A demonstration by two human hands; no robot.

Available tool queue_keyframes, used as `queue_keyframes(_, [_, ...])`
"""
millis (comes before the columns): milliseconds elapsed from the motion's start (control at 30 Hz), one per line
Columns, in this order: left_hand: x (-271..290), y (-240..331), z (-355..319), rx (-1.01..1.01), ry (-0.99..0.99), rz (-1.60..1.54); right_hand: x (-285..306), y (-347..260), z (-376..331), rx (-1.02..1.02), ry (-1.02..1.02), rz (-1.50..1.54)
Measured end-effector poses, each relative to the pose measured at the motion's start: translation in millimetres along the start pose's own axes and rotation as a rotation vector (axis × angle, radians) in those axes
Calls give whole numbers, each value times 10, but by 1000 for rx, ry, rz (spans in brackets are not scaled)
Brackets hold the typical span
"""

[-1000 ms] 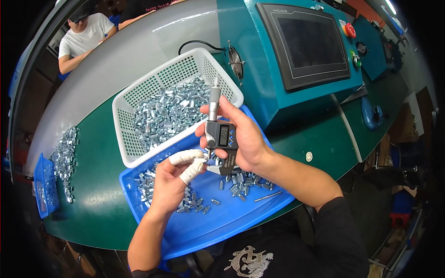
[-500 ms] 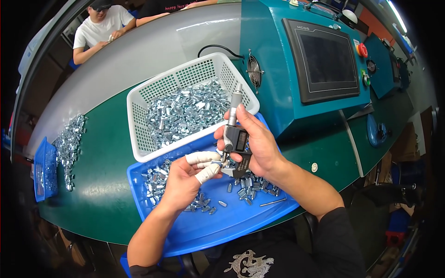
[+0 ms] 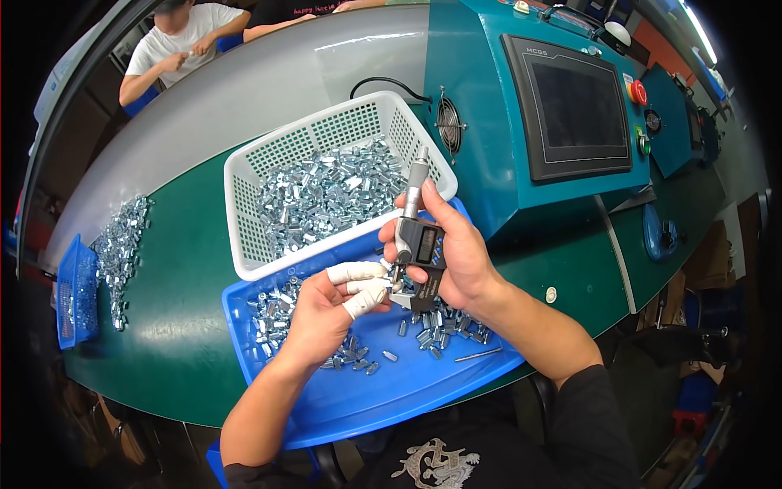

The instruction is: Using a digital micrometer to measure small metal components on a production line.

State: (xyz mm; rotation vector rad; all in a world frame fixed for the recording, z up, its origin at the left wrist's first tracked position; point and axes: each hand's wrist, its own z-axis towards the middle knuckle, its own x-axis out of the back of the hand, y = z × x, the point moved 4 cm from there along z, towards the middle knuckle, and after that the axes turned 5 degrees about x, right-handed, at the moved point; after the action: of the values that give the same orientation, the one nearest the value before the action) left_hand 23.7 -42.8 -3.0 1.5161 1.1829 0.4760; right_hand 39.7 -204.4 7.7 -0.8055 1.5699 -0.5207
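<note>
My right hand [image 3: 463,253] is wrapped round a digital micrometer [image 3: 427,243], its thimble pointing up and its frame tilted down toward the left. White finger covers sit on the fingertips of my left hand [image 3: 330,306], which pinch a small metal part [image 3: 396,286] at the micrometer's jaws. Fingers hide most of that part. Beneath both hands lies a blue tray [image 3: 366,406] with several loose shiny hexagonal metal parts [image 3: 440,330] in it. A thin metal rod [image 3: 479,354] rests at the tray's right side.
A white perforated basket [image 3: 244,208] full of similar parts stands behind the tray. To the right is a teal machine [image 3: 481,122] with a dark screen [image 3: 578,106]. At left are a parts heap [image 3: 122,253] and a small blue basket [image 3: 75,301]. A person [image 3: 183,45] sits across the table.
My hands and the micrometer have barely shifted; the left fingertips have closed in slightly at the jaws. Across the table, the person's hands have moved up.
</note>
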Motion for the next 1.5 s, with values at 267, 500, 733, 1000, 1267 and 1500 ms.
queue_keyframes(267, [50, -56, 24, -103, 148, 334, -6, 1, -30, 35, 22, -85])
queue_keyframes(500, [370, 376, 39, -537, 572, 202, 31, -45, -1, 37, 18, -90])
queue_keyframes(733, [149, 77, 4, -329, 399, 1178, 23, -31, 31, 25, 30, -44])
queue_keyframes(1000, [161, -224, 82, -259, 394, 1487, 24, 51, 4, -14, 52, 5])
queue_keyframes(1267, [77, 15, -8, -302, 297, 856, 17, 28, 3, 0, 41, 7])
queue_keyframes(1500, [53, -90, 15, -106, 66, 29, 50, 30, 12, 12, 13, 58])
